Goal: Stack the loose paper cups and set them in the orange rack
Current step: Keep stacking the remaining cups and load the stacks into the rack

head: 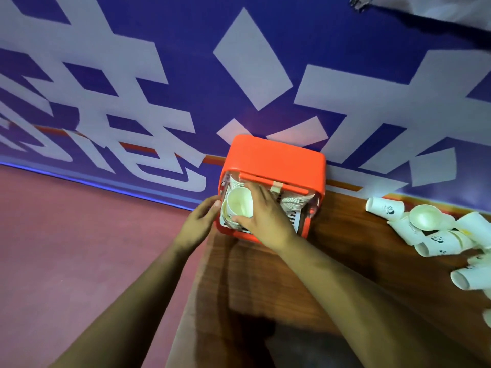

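Two bare forearms reach over one wooden table (345, 261). The right hand (265, 221) curls round one stack of paper cups (239, 207), mouth up, in the near left part of the orange rack (273, 158). The left hand (198, 225) lays nearly straight fingers on the rack's left wall, holding nothing. Two rows of nested cups (295, 201) lie farther inside. At the right, at least seven loose cups (438, 241) lie heaped; overlaps hide the exact count.
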